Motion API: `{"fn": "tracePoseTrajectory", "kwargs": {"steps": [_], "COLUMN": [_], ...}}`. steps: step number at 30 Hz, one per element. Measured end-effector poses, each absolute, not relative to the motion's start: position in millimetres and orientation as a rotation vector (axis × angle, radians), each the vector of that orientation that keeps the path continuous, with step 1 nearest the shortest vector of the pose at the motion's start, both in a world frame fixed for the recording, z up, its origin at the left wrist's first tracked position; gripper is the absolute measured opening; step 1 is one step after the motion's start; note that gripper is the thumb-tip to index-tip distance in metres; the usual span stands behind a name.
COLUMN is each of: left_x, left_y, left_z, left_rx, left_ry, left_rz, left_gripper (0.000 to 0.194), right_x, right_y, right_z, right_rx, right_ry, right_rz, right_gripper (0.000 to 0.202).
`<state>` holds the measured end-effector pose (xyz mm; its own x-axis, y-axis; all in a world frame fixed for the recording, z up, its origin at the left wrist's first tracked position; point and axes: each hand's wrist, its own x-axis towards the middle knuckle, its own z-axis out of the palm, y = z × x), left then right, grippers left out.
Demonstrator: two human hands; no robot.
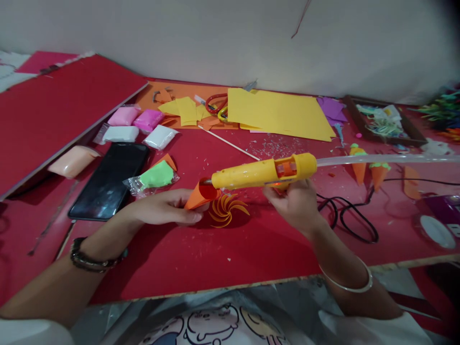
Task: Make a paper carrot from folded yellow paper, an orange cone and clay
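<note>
In my left hand [176, 207] is an orange paper cone [201, 194], tilted with its mouth facing right. My right hand [295, 203] grips a yellow hot glue gun [247, 173] by its handle. The gun's metal nozzle [206, 182] reaches the cone's mouth; whether it touches the paper I cannot tell. A long clear glue stick [388, 159] sticks out of the gun's back, and an orange light glows near the trigger. Just right of the cone lies a swirl of curved orange paper strips [228, 210] on the red table [223, 258].
A black phone [109, 179] and packets of clay [158, 136] lie at the left, near an opened green clay packet [157, 175]. Behind are yellow sheets [280, 112] and scissors [217, 103]. At right are small orange cones [379, 175], a black cord [354, 208] and a brown tray [384, 120].
</note>
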<state>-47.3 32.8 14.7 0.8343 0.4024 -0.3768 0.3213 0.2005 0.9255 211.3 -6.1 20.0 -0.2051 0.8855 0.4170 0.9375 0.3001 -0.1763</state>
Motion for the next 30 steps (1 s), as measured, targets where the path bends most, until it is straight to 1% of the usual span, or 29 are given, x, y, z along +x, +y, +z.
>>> {"fn": "tracePoseTrajectory", "kwargs": {"steps": [10,16,24,30], "left_x": [-46.1,-47.7,-47.4,-47.1], "left_y": [35.3,34.5,35.7,35.1], "left_z": [11.9,11.9,12.4,15.2], "left_rx": [1.489,1.495,1.545,1.564], "left_ry": [0.569,0.549,0.535,0.524], "left_rz": [0.072,0.091,0.08,0.079], "left_gripper": [0.012,0.013,0.014,0.012], "right_x": [211.0,213.4,208.5,210.3], "right_y": [-3.3,-3.1,-3.5,-3.7], "right_z": [21.6,18.7,16.4,16.3], "right_rx": [-1.45,-1.33,-1.418,-1.422], "right_ry": [-2.109,-2.132,-2.089,-2.129], "right_rz": [-0.104,-0.124,-0.21,-0.208], "right_gripper": [0.008,0.01,0.021,0.013]}}
